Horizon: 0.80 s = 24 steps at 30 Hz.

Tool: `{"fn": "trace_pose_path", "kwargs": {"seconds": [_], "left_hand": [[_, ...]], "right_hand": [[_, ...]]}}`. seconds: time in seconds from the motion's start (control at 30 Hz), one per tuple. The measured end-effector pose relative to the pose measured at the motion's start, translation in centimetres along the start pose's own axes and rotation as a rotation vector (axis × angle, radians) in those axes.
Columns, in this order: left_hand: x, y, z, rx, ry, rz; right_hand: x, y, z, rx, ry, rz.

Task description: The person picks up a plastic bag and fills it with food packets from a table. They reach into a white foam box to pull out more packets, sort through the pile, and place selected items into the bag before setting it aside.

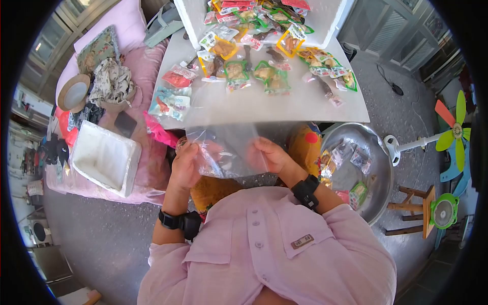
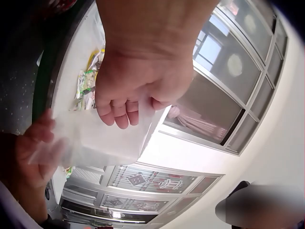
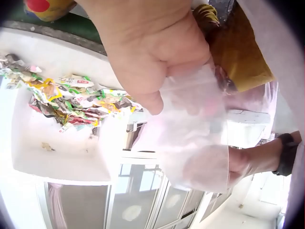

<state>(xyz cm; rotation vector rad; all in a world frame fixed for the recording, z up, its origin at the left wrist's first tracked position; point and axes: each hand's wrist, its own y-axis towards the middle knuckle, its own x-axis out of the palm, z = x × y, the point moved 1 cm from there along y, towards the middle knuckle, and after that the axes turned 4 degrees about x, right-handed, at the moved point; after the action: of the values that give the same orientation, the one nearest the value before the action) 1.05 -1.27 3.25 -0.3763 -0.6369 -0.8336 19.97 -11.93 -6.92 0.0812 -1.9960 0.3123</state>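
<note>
A clear plastic bag [image 1: 229,134] is stretched between both hands in front of the person's chest, at the table's near edge. My left hand [image 1: 184,166] pinches one side of it between thumb and curled fingers, as the left wrist view shows. My right hand [image 1: 273,155] holds the opposite side, with some of its fingers behind the film [image 3: 195,124] in the right wrist view. Beyond the bag, several vacuum-packed snack packets [image 1: 236,73] lie on the white table [image 1: 305,107]. Blue-and-white packets [image 1: 170,103] lie near the table's left corner.
A white foam box [image 1: 333,25] full of packets stands at the table's back. On the right, a metal basin [image 1: 384,178] on the floor holds several packets. A white foam tray [image 1: 104,160] lies on the pink bed at left. A fan [image 1: 457,131] and a wooden stool [image 1: 428,206] stand at right.
</note>
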Motion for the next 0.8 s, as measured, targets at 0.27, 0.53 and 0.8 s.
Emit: {"fn": "trace_pose_path", "kwargs": {"seconds": [0.27, 0.53, 0.8], "left_hand": [[-8.6, 3.0, -2.8, 0.051, 0.523, 0.259], [-0.7, 7.0, -4.4, 0.737, 1.435, 0.171], [1.5, 10.9, -9.7, 0.404, 1.233, -0.073]], "right_hand": [[1.4, -0.6, -4.2, -0.260, -0.297, 0.410], [1.1, 2.1, -3.8, -0.406, -0.366, 0.550], [0.7, 2.8, -4.3, -0.410, -0.290, 0.450]]}}
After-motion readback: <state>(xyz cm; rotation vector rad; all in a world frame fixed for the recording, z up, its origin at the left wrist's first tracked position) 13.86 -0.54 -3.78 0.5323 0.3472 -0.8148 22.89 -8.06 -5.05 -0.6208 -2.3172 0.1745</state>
